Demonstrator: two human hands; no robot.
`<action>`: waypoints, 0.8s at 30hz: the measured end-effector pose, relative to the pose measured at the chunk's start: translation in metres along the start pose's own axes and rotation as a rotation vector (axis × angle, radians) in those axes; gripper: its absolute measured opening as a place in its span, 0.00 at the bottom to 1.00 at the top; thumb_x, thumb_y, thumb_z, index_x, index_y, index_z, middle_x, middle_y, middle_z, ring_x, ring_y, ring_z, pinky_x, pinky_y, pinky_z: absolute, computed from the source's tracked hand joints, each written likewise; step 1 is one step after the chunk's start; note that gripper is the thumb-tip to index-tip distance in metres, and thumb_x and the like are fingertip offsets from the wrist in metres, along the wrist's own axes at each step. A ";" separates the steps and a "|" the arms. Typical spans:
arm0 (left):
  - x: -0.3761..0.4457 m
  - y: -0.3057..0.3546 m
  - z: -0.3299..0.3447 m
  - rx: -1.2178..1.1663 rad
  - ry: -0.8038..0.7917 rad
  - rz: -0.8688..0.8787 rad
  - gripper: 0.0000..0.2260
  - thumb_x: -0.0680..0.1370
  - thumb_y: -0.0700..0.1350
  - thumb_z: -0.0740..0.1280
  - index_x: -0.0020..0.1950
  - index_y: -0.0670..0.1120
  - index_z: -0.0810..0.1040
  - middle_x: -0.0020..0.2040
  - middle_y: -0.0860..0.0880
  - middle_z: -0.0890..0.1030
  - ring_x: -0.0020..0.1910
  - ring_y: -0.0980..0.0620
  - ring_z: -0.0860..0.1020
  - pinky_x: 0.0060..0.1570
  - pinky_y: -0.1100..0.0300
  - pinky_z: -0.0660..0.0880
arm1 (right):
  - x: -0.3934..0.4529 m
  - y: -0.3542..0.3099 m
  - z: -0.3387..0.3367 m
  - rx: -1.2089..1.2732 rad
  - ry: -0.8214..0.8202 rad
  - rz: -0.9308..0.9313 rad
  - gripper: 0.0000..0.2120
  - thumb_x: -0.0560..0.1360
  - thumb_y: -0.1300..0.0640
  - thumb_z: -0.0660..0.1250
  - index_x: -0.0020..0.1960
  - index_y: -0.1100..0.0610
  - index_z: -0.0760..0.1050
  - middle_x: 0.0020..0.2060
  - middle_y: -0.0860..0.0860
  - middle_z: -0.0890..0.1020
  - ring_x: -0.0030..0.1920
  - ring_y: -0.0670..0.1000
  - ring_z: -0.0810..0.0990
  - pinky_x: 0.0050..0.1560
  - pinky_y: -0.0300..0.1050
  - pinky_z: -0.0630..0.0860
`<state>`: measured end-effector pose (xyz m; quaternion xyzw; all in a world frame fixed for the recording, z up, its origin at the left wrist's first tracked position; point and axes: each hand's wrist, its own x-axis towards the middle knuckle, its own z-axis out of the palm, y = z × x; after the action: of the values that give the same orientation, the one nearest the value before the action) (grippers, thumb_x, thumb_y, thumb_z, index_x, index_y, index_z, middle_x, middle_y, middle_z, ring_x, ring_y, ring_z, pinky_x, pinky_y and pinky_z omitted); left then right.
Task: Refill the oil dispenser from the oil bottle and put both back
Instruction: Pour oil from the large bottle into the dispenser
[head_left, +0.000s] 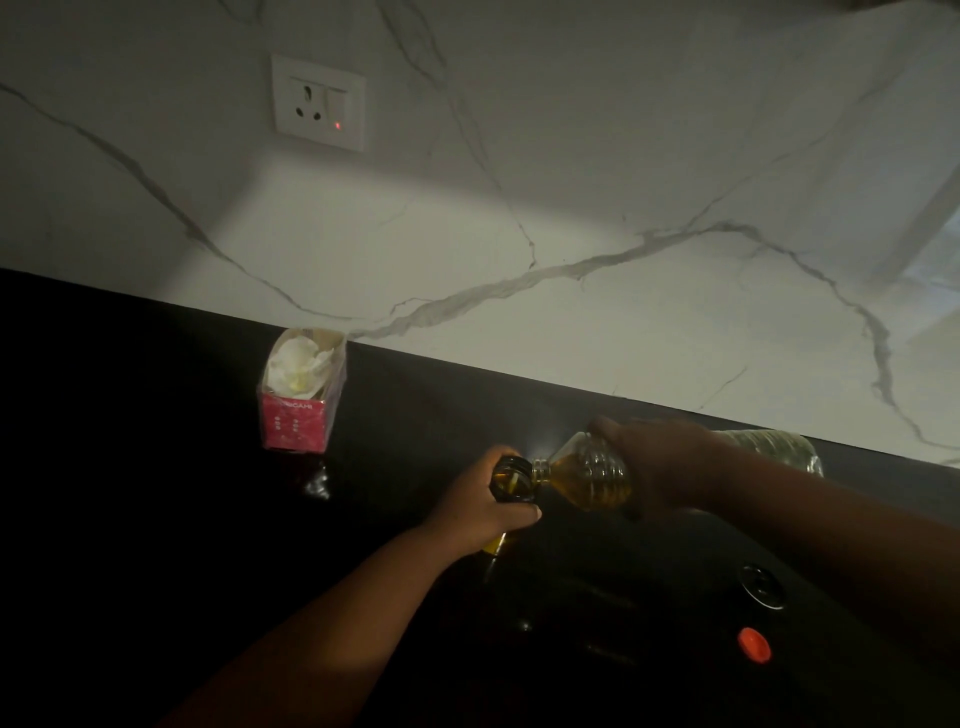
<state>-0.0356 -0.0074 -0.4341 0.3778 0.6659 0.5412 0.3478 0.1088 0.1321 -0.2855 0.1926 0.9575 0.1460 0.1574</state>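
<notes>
Mid-frame on dark table (156, 467): left hand (485, 506) gripping oil dispenser (513, 480); right hand (662, 467) gripping tipped oil bottle (587, 475), pouring. Next: righting bottle before overflow, recapping.

A dark countertop (156, 415) runs along the marbled wall. A pink carton (301, 400) with crumpled white paper in it stands on it near the wall. A red bottle cap (754, 644) lies toward the near right, with a dark round lid (762, 586) just beyond it.
</notes>
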 end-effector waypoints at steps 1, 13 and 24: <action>0.000 0.000 0.000 -0.002 0.000 -0.002 0.27 0.68 0.44 0.78 0.62 0.59 0.71 0.55 0.49 0.79 0.54 0.49 0.80 0.54 0.51 0.79 | 0.000 0.000 0.000 0.000 0.002 -0.003 0.46 0.60 0.42 0.77 0.70 0.48 0.56 0.59 0.52 0.78 0.57 0.54 0.79 0.55 0.50 0.77; -0.002 0.003 -0.001 0.024 0.007 0.004 0.25 0.66 0.47 0.78 0.54 0.67 0.71 0.53 0.50 0.80 0.53 0.50 0.81 0.56 0.46 0.79 | -0.001 -0.001 -0.001 0.010 0.007 -0.003 0.45 0.61 0.44 0.77 0.70 0.49 0.57 0.59 0.51 0.78 0.57 0.54 0.79 0.52 0.46 0.75; -0.004 0.005 -0.001 0.020 0.005 0.006 0.24 0.66 0.46 0.78 0.52 0.68 0.71 0.52 0.50 0.80 0.52 0.50 0.81 0.56 0.46 0.79 | -0.002 -0.002 -0.001 0.010 0.016 0.002 0.44 0.60 0.43 0.77 0.68 0.49 0.58 0.57 0.51 0.79 0.55 0.54 0.79 0.51 0.48 0.78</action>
<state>-0.0343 -0.0106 -0.4287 0.3818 0.6711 0.5365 0.3406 0.1094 0.1299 -0.2851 0.1930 0.9593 0.1429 0.1488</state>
